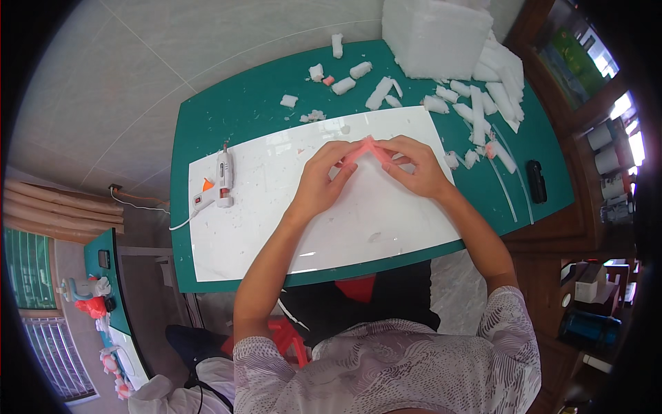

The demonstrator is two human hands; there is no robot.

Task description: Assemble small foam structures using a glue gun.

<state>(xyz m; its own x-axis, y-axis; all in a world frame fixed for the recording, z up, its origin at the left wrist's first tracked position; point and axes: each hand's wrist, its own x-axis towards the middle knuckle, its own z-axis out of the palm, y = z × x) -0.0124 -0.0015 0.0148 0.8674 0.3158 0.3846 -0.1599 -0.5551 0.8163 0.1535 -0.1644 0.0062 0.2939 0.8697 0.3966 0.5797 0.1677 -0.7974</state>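
Both hands meet over the far part of a glossy white board (255,234), pinching one small pink piece of thin, soft-looking material (369,146). The piece is bent into a peak, with its fold pointing away from me. My left hand (323,176) grips its left side between thumb and fingers. On the other side, my right hand (417,169) holds it in the same way. Fingers cover part of the piece, so I cannot make out its full shape. A white hot glue gun (224,172) with an orange part stands at the board's left end, its nozzle pointing away.
Around the board shows a green tabletop (241,96). Beyond it lie white fluffy offcuts (343,85) and a pink scrap (328,81). A large white block (438,38) stands at the far right. Clear sticks (503,190) and a black case (536,181) lie at right. Someone sits at lower left.
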